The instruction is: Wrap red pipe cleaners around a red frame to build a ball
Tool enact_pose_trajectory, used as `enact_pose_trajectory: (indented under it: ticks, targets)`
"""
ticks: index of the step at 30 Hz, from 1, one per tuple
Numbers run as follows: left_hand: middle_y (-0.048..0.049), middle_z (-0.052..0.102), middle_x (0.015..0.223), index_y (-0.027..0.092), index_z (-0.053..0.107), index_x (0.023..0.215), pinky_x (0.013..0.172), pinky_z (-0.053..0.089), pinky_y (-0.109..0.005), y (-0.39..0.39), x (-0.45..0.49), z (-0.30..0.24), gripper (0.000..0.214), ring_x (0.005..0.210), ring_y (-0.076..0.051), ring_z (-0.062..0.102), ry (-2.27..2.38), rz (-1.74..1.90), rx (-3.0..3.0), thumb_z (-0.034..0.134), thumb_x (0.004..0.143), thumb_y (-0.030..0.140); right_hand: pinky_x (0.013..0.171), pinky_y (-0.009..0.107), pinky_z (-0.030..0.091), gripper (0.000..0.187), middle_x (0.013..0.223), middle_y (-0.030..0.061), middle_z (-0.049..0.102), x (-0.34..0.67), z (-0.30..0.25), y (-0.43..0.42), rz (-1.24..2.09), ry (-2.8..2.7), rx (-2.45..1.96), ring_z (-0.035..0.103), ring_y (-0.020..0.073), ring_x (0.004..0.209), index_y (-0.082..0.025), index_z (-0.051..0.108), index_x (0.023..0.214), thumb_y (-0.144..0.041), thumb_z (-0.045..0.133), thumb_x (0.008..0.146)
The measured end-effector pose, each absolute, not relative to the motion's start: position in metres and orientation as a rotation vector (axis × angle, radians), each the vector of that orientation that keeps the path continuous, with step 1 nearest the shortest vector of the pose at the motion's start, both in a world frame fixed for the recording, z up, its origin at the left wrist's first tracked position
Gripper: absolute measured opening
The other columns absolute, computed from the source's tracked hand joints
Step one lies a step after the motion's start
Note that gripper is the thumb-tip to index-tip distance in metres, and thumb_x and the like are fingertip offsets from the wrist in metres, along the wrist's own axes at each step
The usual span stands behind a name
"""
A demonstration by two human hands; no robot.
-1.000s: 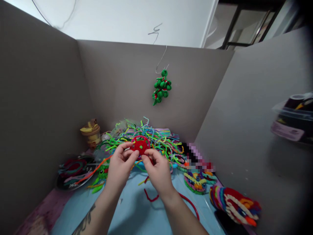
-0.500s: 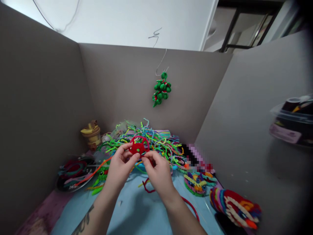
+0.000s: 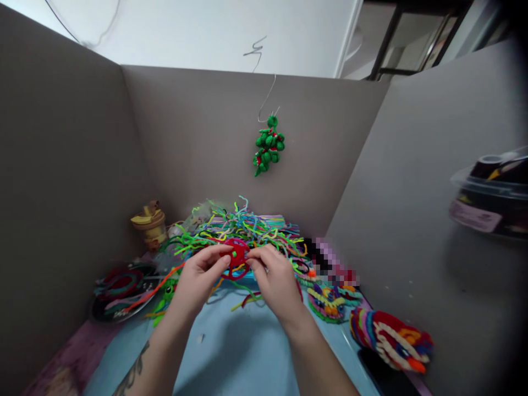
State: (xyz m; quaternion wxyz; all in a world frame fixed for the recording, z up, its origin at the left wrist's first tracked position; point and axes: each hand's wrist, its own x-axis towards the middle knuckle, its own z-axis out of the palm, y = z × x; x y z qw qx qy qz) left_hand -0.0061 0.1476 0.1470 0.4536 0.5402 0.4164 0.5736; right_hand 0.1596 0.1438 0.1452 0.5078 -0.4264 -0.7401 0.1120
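Observation:
Both my hands hold a small red pipe-cleaner disc (image 3: pixel 236 257) with a green dot at its middle, just above the blue table mat (image 3: pixel 235 352). My left hand (image 3: pixel 199 278) pinches its left side, fingers closed. My right hand (image 3: pixel 275 280) pinches its right edge, fingers closed. A red pipe-cleaner tail (image 3: pixel 251 298) trails from the disc down under my right hand. Right behind the disc lies a heap of loose pipe cleaners (image 3: pixel 247 231) in green, blue, pink and yellow.
Grey cardboard walls (image 3: pixel 206 143) enclose the table on three sides. A green pipe-cleaner ornament (image 3: pixel 268 146) hangs on a wire hook from the back wall. A dark plate of coils (image 3: pixel 119 291) and a yellow jar (image 3: pixel 149 224) stand left; woven multicolour pieces (image 3: pixel 388 338) lie right.
Both hands lowered the red disc and tilted it flatter, closer to the table. The red tail slid further under my right hand. The camera view shifted slightly.

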Motion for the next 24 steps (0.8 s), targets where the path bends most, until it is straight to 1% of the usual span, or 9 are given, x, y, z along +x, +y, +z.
enact_pose_trajectory:
  ticks: [3,7,9,12,16,20,24]
  targets:
    - [-0.0046,0.071,0.083,0.018,0.071,0.091,0.066,0.048,-0.025,0.146,-0.008,0.149,0.025,0.074,-0.016,0.062,1.043,1.388,1.359,0.071,0.071,0.033,0.072,0.025,0.042,0.011,0.079,0.001,0.062,0.159,0.146,0.145,0.332,-1.747,-1.028,0.058,0.0147,0.077,-0.019,0.063,0.08,-0.014,0.055,0.085]
    - [0.0011,0.061,0.066,0.019,0.07,0.095,0.057,0.044,-0.021,0.145,-0.01,0.147,0.029,0.062,-0.012,0.054,1.036,1.332,1.437,0.074,0.068,0.03,0.072,0.025,0.042,0.011,0.079,0.0008,0.062,0.158,0.146,0.145,0.364,-1.716,-1.045,0.058,0.0145,0.076,-0.019,0.063,0.078,-0.014,0.055,0.084]
    - [0.0028,0.058,0.064,0.019,0.068,0.095,0.056,0.043,-0.02,0.146,-0.01,0.146,0.031,0.06,-0.01,0.052,1.025,1.33,1.451,0.076,0.066,0.028,0.071,0.025,0.042,0.01,0.079,0.0011,0.063,0.158,0.145,0.146,0.373,-1.707,-1.054,0.058,0.0148,0.076,-0.019,0.063,0.079,-0.015,0.055,0.084]
    - [0.0022,0.059,0.066,0.018,0.067,0.094,0.059,0.045,-0.02,0.148,-0.01,0.144,0.031,0.062,-0.01,0.054,1.034,1.355,1.402,0.076,0.066,0.028,0.072,0.025,0.043,0.008,0.081,0.0015,0.064,0.16,0.142,0.15,0.413,-1.696,-1.053,0.059,0.0153,0.077,-0.019,0.064,0.081,-0.017,0.057,0.083]
    - [-0.0007,0.066,0.076,0.018,0.066,0.097,0.064,0.047,-0.022,0.153,-0.017,0.145,0.037,0.068,-0.012,0.059,1.071,1.459,1.282,0.077,0.064,0.031,0.073,0.027,0.045,0.009,0.084,0.0024,0.067,0.17,0.139,0.159,0.458,-1.683,-1.051,0.061,0.0163,0.08,-0.02,0.065,0.085,-0.018,0.057,0.082]
    - [-0.0016,0.067,0.076,0.017,0.066,0.1,0.064,0.048,-0.022,0.157,-0.032,0.15,0.043,0.069,-0.013,0.061,1.139,1.537,1.245,0.079,0.062,0.032,0.075,0.028,0.045,0.013,0.083,0.0023,0.067,0.184,0.137,0.167,0.419,-1.799,-1.04,0.061,0.0164,0.081,-0.02,0.067,0.085,-0.016,0.054,0.083]
    - [-0.0018,0.068,0.077,0.017,0.066,0.1,0.064,0.048,-0.021,0.157,-0.049,0.154,0.045,0.07,-0.013,0.061,1.226,1.641,1.228,0.08,0.061,0.033,0.073,0.028,0.045,0.018,0.082,0.0031,0.066,0.195,0.131,0.177,0.336,-1.901,-1.111,0.06,0.0165,0.079,-0.019,0.068,0.085,-0.015,0.051,0.085]
